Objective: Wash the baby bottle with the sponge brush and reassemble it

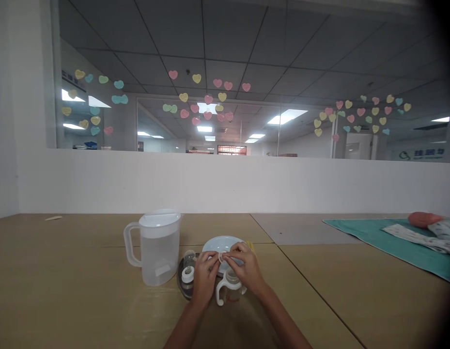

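My left hand [206,276] and my right hand [248,264] meet over the table, fingertips pinching a small whitish ring-shaped piece [221,257] between them. It looks like a bottle part, but its exact kind is too small to tell. Just below my right hand stands a clear baby bottle [232,293] with a white handle [220,291], its top uncovered. Left of my left hand, a dark round tray [181,286] holds a white bottle collar [187,275] and a clear cup-like piece [189,258]. A pale blue-white plate [220,241] lies behind my hands, partly covered by them.
A lidded translucent pitcher [160,257] stands to the left. Something yellow [251,246] shows behind my right hand. On the far right a teal mat [377,237] carries patterned cloth [410,236] and a reddish rounded object [424,219]. A white wall [225,184] closes the table's back.
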### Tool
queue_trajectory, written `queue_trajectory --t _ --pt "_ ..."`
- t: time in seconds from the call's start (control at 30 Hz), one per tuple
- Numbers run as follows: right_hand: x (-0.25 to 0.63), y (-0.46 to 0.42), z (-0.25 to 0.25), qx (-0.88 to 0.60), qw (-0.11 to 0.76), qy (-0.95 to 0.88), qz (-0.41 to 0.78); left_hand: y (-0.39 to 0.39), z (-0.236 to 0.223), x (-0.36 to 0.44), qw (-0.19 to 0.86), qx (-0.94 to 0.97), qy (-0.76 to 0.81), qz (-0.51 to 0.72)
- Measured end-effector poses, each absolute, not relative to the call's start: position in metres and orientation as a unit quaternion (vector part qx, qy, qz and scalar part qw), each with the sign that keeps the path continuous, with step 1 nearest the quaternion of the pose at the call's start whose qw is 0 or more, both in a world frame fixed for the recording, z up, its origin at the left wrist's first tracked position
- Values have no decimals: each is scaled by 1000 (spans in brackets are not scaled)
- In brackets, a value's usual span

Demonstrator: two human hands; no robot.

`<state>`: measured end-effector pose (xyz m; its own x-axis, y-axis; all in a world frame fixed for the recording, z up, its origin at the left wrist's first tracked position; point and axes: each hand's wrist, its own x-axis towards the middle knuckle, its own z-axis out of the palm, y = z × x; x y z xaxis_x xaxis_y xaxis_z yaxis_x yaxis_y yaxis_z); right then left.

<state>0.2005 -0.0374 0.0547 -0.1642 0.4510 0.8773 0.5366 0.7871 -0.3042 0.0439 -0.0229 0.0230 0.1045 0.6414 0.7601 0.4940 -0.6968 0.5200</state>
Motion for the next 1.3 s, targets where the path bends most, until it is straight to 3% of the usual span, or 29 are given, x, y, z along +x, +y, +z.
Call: queue_trajectory --t 0.23,0.87,1.3 --pt "193 -48 52 -257 615 -745 -36 -15 14 40 30 741 408 532" --pt "198 -55 48 -253 735 -585 -231 -15 9 40 -24 765 442 467" --pt "205 -48 43 -274 800 -516 -133 -28 12 45 -4 763 465 450"
